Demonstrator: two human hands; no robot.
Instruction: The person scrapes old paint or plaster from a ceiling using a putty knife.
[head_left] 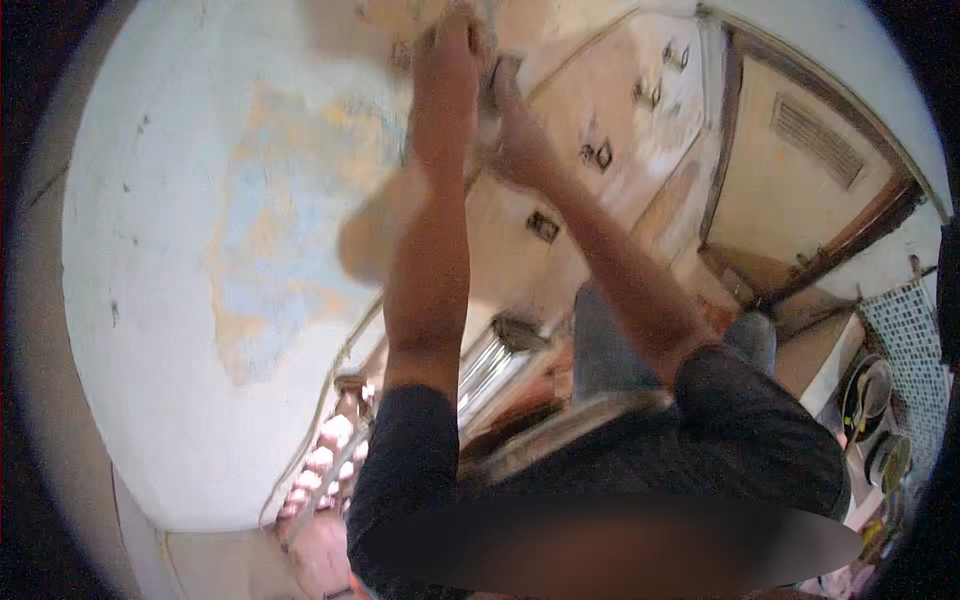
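Observation:
Both my arms reach up along a painted wall [150, 330] with a bare, blue-grey and tan patch where paint is worn off. At the top edge of the view, my left hand [453, 48] is closed, its fingers curled near the wall. Just right of it and a little lower, my right hand [517, 145] is bent inward with its fingers pointing up, seemingly closed around something. A greyish shape shows between the two hands. Blur hides what it is and what either hand holds.
A brown-framed door [790, 150] with a vent is at upper right. Several small dark fixtures, one of them a square piece [543, 226], run along the tan surface. Pans [868, 392] hang or stand by blue mosaic tiles [905, 325]. Bright perforated blocks [325, 455] are at lower left.

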